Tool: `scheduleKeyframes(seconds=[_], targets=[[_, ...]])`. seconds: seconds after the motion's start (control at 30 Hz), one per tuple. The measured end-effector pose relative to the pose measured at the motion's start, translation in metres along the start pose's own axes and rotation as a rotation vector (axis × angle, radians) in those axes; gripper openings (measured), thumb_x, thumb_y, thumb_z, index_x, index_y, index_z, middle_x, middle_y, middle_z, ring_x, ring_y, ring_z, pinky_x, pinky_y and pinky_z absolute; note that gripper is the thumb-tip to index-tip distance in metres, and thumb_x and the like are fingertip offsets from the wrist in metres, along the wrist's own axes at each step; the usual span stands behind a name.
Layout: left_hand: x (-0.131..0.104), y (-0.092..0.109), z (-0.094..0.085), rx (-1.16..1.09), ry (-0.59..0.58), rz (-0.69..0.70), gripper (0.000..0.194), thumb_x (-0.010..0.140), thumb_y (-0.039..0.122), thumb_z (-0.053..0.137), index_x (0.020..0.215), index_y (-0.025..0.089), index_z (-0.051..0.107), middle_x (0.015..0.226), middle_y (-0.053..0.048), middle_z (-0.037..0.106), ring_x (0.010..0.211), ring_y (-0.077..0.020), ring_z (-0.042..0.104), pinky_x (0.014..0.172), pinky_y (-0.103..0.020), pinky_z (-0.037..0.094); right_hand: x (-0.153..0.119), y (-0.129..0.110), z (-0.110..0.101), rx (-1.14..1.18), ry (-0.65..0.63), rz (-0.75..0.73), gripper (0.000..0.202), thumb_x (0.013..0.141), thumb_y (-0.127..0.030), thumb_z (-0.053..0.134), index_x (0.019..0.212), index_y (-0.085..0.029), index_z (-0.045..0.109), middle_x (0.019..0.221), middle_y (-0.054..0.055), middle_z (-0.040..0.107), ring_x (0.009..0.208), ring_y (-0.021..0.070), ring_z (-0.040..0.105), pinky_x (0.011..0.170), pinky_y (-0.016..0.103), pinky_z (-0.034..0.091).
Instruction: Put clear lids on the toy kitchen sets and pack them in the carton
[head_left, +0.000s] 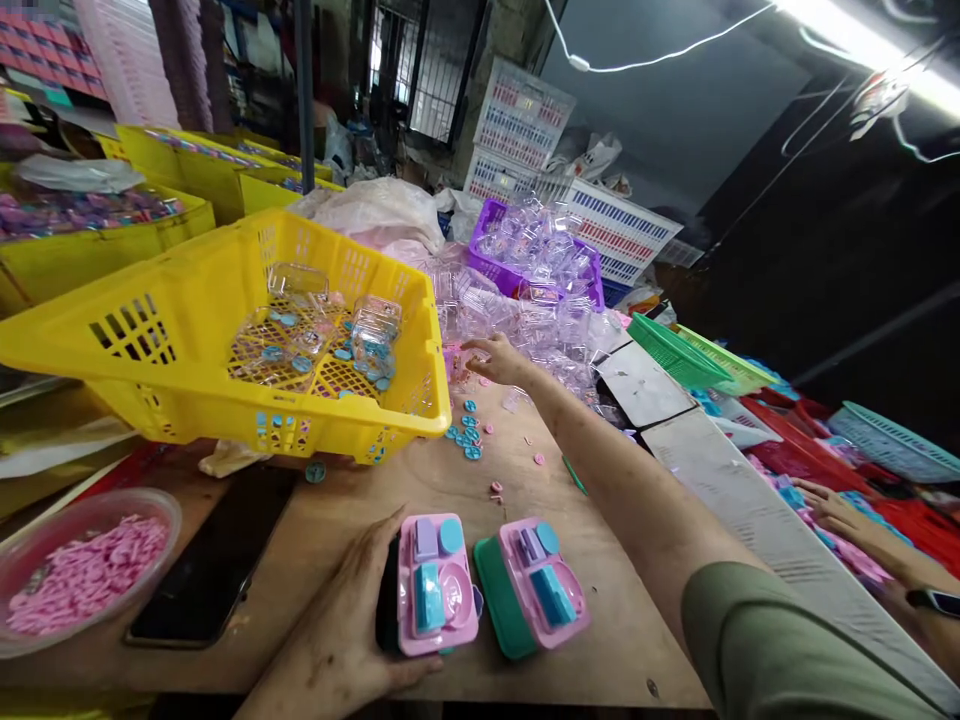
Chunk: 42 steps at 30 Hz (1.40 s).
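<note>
My left hand (367, 600) is wrapped round the side of a small toy kitchen set (439, 585) with a pink top and blue and lilac pieces on it. A second toy of the same kind (551, 585), on a green base, stands just to its right, touched by neither hand. My right hand (496, 360) is stretched far forward, fingers apart, beside a pinkish clear piece (454, 362) and the heap of clear plastic covers (487, 305). Whether its fingertips touch that piece I cannot tell. Several blue discs (470, 436) lie below it on the wooden table (360, 530).
A yellow basket (262, 410) with clear covers and blue discs stands at left. Before it lie a phone (214, 560) and a bowl of pink parts (90, 575). A purple basket (487, 262) is behind. At right, another person's hand (840, 515) is over coloured parts beyond a white divider (720, 490).
</note>
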<state>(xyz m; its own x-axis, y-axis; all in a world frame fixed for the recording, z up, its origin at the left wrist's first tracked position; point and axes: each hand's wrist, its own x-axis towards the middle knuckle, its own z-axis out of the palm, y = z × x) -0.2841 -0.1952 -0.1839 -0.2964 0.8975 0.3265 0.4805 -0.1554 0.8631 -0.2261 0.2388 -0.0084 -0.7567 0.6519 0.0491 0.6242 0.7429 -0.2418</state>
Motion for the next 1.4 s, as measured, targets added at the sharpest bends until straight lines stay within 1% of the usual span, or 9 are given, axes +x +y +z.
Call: scheduleKeyframes(seconds=[0.2, 0.4, 0.57, 0.7, 0.9, 1.0, 1.1, 1.27, 1.4], targets=[[0.008, 0.014, -0.012, 0.011, -0.054, 0.007, 0.135, 0.066, 0.031, 0.109, 0.178, 0.036, 0.034, 0.174, -0.017, 0.056, 0.159, -0.0491, 0.058, 0.134, -0.074, 0.049, -0.018, 0.012, 0.003, -0.076, -0.016, 0.009, 0.07, 0.098, -0.037, 0.089, 0.161, -0.025, 0.06, 0.147, 0.015, 0.062, 0.126, 0.0299, 0.067, 0.116, 0.048, 0.058], [0.008, 0.015, -0.012, -0.002, -0.052, 0.018, 0.126, 0.07, 0.037, 0.107, 0.176, 0.034, 0.039, 0.173, -0.018, 0.058, 0.16, -0.0479, 0.058, 0.135, -0.074, 0.046, -0.034, 0.021, -0.004, -0.18, -0.083, 0.047, 0.046, 0.105, -0.044, 0.083, 0.141, -0.018, 0.069, 0.136, 0.012, 0.072, 0.117, 0.0284, 0.072, 0.106, 0.05, 0.062], [0.01, 0.018, -0.016, 0.015, -0.086, -0.025, 0.124, 0.072, 0.039, 0.106, 0.175, 0.031, 0.038, 0.176, -0.02, 0.054, 0.165, -0.0488, 0.053, 0.137, -0.076, 0.042, -0.041, 0.024, -0.012, -0.155, -0.06, 0.002, 0.046, 0.107, -0.035, 0.082, 0.15, -0.021, 0.071, 0.14, 0.012, 0.074, 0.129, 0.0316, 0.072, 0.116, 0.056, 0.059], [0.011, 0.021, -0.02, 0.009, -0.112, -0.043, 0.121, 0.075, 0.044, 0.106, 0.175, 0.029, 0.04, 0.176, -0.02, 0.054, 0.164, -0.0483, 0.053, 0.138, -0.076, 0.041, -0.047, 0.03, -0.011, -0.087, 0.01, -0.015, 0.055, 0.104, -0.02, 0.078, 0.158, -0.029, 0.07, 0.148, 0.012, 0.072, 0.128, 0.0281, 0.073, 0.118, 0.046, 0.057], [0.01, 0.016, -0.018, -0.006, -0.07, 0.006, 0.124, 0.072, 0.042, 0.108, 0.176, 0.031, 0.041, 0.174, -0.019, 0.057, 0.162, -0.0489, 0.056, 0.136, -0.076, 0.044, -0.057, 0.043, 0.006, -0.039, 0.165, 0.098, 0.065, 0.093, -0.055, 0.093, 0.144, -0.021, 0.069, 0.136, 0.015, 0.072, 0.114, 0.0309, 0.071, 0.102, 0.047, 0.062], [0.01, 0.014, -0.017, -0.008, -0.069, 0.013, 0.125, 0.071, 0.04, 0.109, 0.176, 0.032, 0.041, 0.173, -0.019, 0.057, 0.161, -0.0482, 0.057, 0.136, -0.077, 0.044, -0.06, 0.047, 0.014, -0.027, 0.159, 0.099, 0.054, 0.095, -0.053, 0.09, 0.131, -0.018, 0.071, 0.129, 0.014, 0.074, 0.117, 0.0319, 0.071, 0.106, 0.049, 0.06], [0.01, 0.014, -0.018, -0.004, -0.062, 0.023, 0.126, 0.071, 0.039, 0.108, 0.176, 0.031, 0.04, 0.175, -0.019, 0.056, 0.161, -0.0486, 0.056, 0.135, -0.078, 0.044, -0.063, 0.049, 0.015, 0.004, 0.12, 0.059, 0.05, 0.101, -0.042, 0.083, 0.144, -0.017, 0.07, 0.142, 0.016, 0.074, 0.128, 0.0327, 0.072, 0.116, 0.054, 0.056], [0.012, 0.019, -0.021, -0.001, -0.082, 0.025, 0.122, 0.073, 0.043, 0.107, 0.175, 0.03, 0.041, 0.172, -0.019, 0.058, 0.16, -0.0479, 0.057, 0.136, -0.073, 0.046, -0.071, 0.051, 0.007, 0.062, 0.079, 0.047, 0.081, 0.098, -0.037, 0.084, 0.173, -0.028, 0.055, 0.167, 0.017, 0.064, 0.136, 0.0333, 0.072, 0.13, 0.053, 0.049], [0.015, 0.025, -0.022, -0.002, -0.083, 0.023, 0.119, 0.073, 0.041, 0.107, 0.173, 0.03, 0.043, 0.171, -0.019, 0.06, 0.159, -0.048, 0.059, 0.135, -0.075, 0.047, -0.074, 0.052, -0.005, 0.113, 0.122, 0.191, 0.067, 0.107, -0.044, 0.078, 0.167, -0.022, 0.057, 0.148, 0.018, 0.074, 0.115, 0.0298, 0.079, 0.114, 0.054, 0.062]])
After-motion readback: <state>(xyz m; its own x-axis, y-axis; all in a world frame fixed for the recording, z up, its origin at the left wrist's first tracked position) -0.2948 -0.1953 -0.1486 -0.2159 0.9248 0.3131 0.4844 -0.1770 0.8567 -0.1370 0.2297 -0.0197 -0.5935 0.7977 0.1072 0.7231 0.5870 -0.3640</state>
